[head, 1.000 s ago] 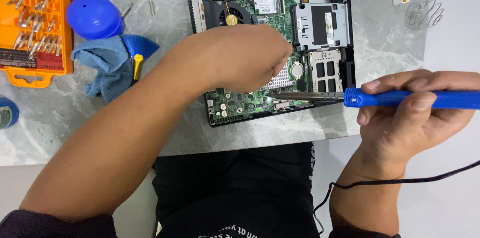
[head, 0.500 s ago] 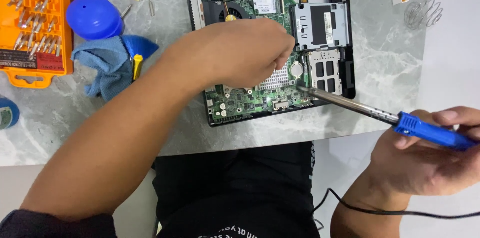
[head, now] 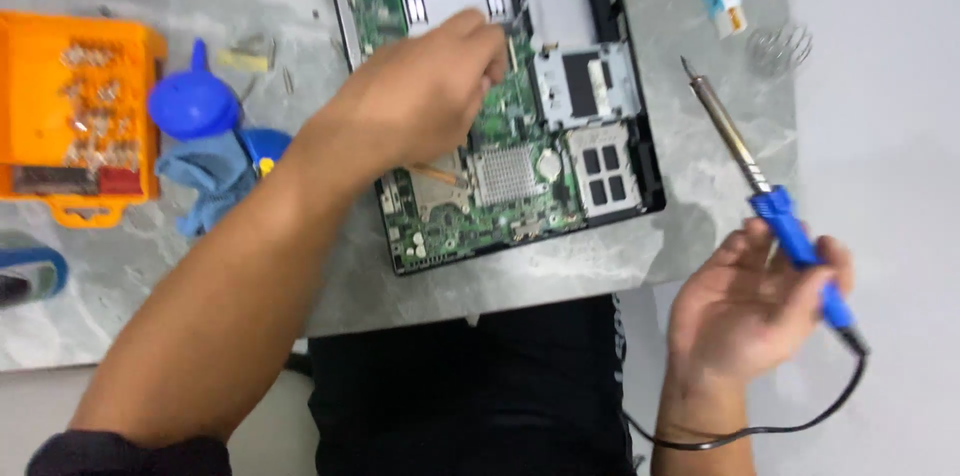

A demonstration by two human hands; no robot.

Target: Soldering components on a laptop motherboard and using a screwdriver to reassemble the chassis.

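The bench [head: 700, 186] carries an opened laptop [head: 500, 116] at its front edge. Your left hand [head: 425, 91] rests on its circuit board, grip unclear. Your right hand [head: 750, 301], off the bench's right edge, clasps a blue-handled soldering iron [head: 770, 201], tip raised.

A grey marble-patterned table [head: 520, 281] fills the upper and left parts of the frame, its front edge running across the lower middle and its right edge down the upper right. Beyond that edge, at the right of the frame, lies a plain pale floor [head: 890, 136]. The light is even and soft, with faint shadows.
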